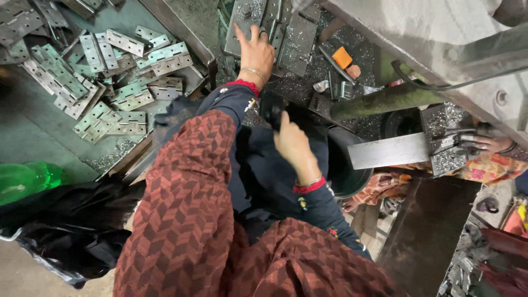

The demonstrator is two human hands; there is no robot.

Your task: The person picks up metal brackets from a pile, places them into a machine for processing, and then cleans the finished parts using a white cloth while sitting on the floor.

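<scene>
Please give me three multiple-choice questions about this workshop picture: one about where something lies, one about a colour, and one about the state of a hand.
1. Where is the pile of loose metal hinges?
A. In the tray at the upper left
B. Inside the dark bucket
C. On the person's lap

2. What colour is the bottle at the left edge?
A. Red
B. Green
C. White

3. What is the left hand doing?
A. Hanging free in the air
B. Holding the bottle
C. Resting with spread fingers on metal plates

Answers:
1. A, since the hinges lie heaped in the metal tray at the upper left.
2. B, since the bottle is clear green.
3. C, since the left hand lies flat on the plates at the top, while the right hand grips a dark handle.
</scene>
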